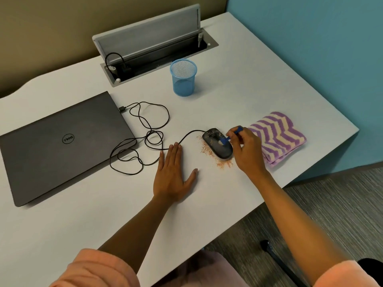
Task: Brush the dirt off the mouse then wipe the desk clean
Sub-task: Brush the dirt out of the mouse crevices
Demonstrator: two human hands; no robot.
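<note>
A black wired mouse (215, 142) lies on the white desk (238, 100), speckled with pale dirt on its top. My right hand (247, 151) pinches a small blue brush (233, 135), whose bristles touch the mouse's right side. Reddish-brown dirt (222, 163) is scattered on the desk along the mouse's left and near edges. My left hand (173, 177) rests flat on the desk, fingers straight, just left of the mouse and touching nothing else. A folded purple-and-cream striped cloth (276, 137) lies right of my right hand.
A shut dark laptop (62, 146) lies at the left, with the mouse cable (145, 137) looped beside it. A blue mesh pen cup (183, 77) stands behind the mouse. An open cable hatch (153, 44) sits at the back. The desk's right edge drops off past the cloth.
</note>
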